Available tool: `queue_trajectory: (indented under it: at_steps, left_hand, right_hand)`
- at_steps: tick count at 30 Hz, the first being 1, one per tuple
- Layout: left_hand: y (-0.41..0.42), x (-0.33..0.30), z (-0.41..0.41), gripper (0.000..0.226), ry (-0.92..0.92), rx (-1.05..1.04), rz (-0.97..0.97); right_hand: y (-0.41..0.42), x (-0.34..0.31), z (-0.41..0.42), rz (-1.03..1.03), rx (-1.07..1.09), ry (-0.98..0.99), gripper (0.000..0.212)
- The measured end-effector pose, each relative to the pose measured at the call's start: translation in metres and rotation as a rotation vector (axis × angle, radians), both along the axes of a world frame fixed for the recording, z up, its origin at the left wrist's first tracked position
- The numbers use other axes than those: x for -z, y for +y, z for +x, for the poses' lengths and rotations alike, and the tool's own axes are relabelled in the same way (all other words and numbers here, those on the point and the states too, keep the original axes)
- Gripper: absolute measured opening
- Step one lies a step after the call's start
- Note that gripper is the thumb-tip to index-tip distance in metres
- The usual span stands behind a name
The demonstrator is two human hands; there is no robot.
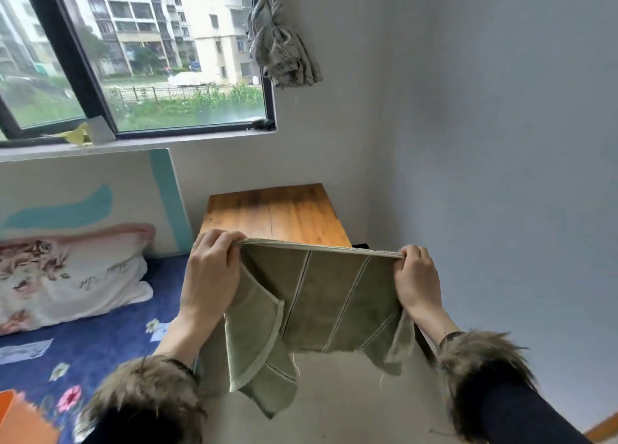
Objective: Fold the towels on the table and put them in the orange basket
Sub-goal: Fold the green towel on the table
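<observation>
An olive-green towel with pale stripes hangs in the air in front of the person, stretched taut along its top edge between both hands, above the near part of a wooden table. It is doubled over, with several layered edges showing along the top, and its lower corners droop unevenly, the left one hanging lowest, with loose threads at the hem. The left hand pinches the top left corner, fingers curled over the edge; the right hand grips the top right corner the same way. Both wrists come out of dark sleeves with fur cuffs.

The table stands against the far wall in the corner of the room, its far half bare wood. At the near left edge of the view an orange basket shows only as a corner, resting on a blue floral bedsheet. Farther left on the bed lies a pink and white pillow. Above it is a window looking onto apartment blocks, and a grey knotted curtain hangs at its right side.
</observation>
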State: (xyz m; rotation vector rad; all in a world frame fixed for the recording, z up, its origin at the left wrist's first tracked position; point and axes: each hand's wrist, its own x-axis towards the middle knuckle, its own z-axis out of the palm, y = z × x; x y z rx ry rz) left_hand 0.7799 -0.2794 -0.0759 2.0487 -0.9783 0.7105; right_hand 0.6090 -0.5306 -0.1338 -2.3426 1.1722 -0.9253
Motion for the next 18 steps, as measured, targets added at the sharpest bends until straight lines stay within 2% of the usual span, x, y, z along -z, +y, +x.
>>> queue_trajectory:
  at_steps: [5,12,18]
  left_hand:
    - [-0.023,0.017,0.077,0.017,0.064,-0.099,0.012]
    - [-0.053,0.052,0.199,0.021,0.178,-0.178,0.032]
    - [-0.091,0.075,0.303,0.020,0.324,-0.155,0.016]
  right_hand:
    - [-0.038,0.004,0.090,-0.029,-0.061,-0.022,0.020]
    - [-0.089,0.028,0.217,-0.062,-0.106,0.045,0.028]
    - [-0.122,0.056,0.322,0.025,0.006,0.155,0.028]
